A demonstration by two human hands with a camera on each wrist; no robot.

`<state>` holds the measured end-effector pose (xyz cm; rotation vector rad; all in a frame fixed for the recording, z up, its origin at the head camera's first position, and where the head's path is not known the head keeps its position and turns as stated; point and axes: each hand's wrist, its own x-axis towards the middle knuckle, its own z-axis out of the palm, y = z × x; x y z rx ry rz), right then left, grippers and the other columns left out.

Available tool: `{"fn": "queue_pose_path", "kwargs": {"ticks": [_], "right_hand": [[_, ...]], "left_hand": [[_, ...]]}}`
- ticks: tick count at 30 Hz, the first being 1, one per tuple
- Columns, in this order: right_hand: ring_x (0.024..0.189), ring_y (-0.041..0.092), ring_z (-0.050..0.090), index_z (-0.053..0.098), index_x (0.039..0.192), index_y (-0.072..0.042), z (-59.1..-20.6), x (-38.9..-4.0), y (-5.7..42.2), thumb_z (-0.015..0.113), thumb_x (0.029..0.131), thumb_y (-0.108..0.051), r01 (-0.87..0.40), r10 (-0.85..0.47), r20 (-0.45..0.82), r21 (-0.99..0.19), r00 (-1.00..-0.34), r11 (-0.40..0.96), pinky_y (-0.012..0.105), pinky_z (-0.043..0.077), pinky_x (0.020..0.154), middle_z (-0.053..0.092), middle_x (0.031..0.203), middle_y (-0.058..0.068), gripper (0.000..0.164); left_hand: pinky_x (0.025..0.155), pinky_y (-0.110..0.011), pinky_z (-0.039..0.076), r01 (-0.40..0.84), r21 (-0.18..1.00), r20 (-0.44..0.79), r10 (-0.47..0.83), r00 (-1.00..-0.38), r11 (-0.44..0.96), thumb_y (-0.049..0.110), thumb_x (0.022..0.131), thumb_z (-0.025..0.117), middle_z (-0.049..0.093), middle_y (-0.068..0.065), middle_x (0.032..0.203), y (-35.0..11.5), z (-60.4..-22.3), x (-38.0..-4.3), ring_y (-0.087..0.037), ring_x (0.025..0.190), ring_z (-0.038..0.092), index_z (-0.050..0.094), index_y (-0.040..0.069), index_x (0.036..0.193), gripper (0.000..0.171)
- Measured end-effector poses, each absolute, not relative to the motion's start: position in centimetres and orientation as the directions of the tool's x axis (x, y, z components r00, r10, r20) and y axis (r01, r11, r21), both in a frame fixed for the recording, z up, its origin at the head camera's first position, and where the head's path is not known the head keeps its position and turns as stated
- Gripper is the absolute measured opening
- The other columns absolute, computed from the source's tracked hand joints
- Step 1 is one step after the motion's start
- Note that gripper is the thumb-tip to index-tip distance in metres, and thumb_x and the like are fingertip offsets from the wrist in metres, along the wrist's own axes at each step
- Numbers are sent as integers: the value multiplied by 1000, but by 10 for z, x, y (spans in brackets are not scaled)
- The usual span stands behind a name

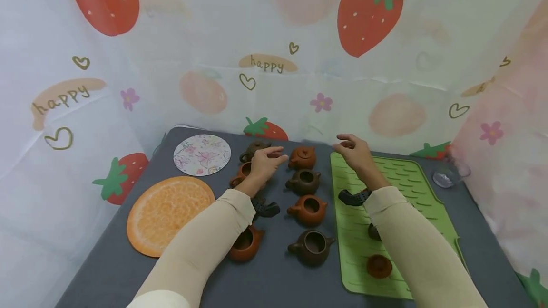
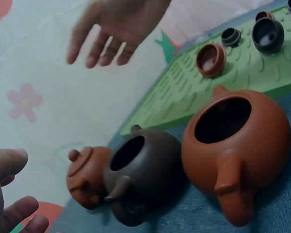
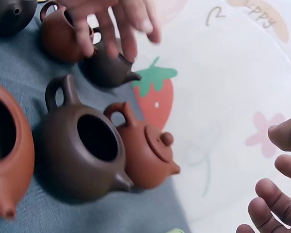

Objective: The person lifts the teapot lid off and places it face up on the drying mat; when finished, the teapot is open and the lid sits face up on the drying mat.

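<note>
My left hand (image 1: 264, 164) hovers over the left row of small clay teapots, its fingers loosely bent and holding nothing. To the right, my right hand (image 1: 355, 156) is raised above the green mat's back edge, also holding nothing. Between the hands stands a reddish-brown teapot (image 3: 148, 162) with its lid on. In front of it, a dark brown teapot (image 3: 70, 155), a reddish teapot (image 1: 309, 220) and another dark teapot (image 1: 311, 259) stand uncovered in a column. The left row includes a reddish teapot (image 1: 244, 254) at the front; my left arm partly hides this row.
On the green mat (image 1: 355, 270) lie several small lids, among them a reddish lid (image 2: 211, 60) and a dark lid (image 2: 267, 36). An orange-slice mat (image 1: 167, 208) and a round floral mat (image 1: 202, 155) lie left. A clear glass vessel (image 1: 445, 177) stands at the right edge.
</note>
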<state>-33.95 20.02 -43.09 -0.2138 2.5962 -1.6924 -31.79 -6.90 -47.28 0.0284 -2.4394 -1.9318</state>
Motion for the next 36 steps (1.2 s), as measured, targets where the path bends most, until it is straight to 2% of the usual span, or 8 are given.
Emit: {"fn": "queue_pose_path", "kwargs": {"ticks": [7,12,14,24,31,36], "right_hand": [[112,35,51,54,135,-8,-442,-351,176,63,96,-26,-39,-119,-8,-921,-993,388,50,42,90,53,121,18,44],[120,33,48,54,134,-9,-446,-358,156,63,95,-26,-25,-127,-27,-918,-992,396,50,40,96,50,131,18,43],[121,34,47,54,134,-9,-448,-360,149,63,96,-26,-19,-129,-38,-911,-991,412,50,40,97,49,133,19,43],[111,34,54,58,130,-5,-462,-362,128,64,94,-18,34,-60,-70,-882,-996,469,46,46,90,56,125,21,38],[107,33,56,60,126,-6,-471,-369,121,64,94,-20,67,9,-73,-856,-997,512,46,47,86,58,122,18,34],[106,33,56,60,125,-6,-467,-371,118,63,94,-21,92,36,-86,-826,-996,557,46,47,86,59,120,17,35]], "left_hand": [[77,-39,51,-54,970,-47,-35,-998,238,24,91,71,61,-13,123,-55,-485,-327,-29,102,59,66,14,126,37],[80,-39,50,-82,954,-70,-51,-996,287,24,91,71,64,-9,117,-51,-489,-334,-28,109,53,67,12,125,37],[81,-39,50,-101,950,-88,-59,-994,297,24,91,70,65,-7,115,-50,-492,-335,-28,108,54,67,11,125,37],[80,-37,52,-158,949,-130,-116,-985,273,20,91,69,69,-4,104,-38,-498,-334,-23,96,62,71,10,118,28],[84,-39,50,-207,928,-158,-177,-971,310,20,91,70,66,-4,110,-33,-498,-334,-25,104,57,75,13,111,21],[82,-38,50,-243,913,-180,-212,-961,328,21,91,71,67,-3,107,-28,-497,-338,-24,101,58,77,15,105,17]]}}
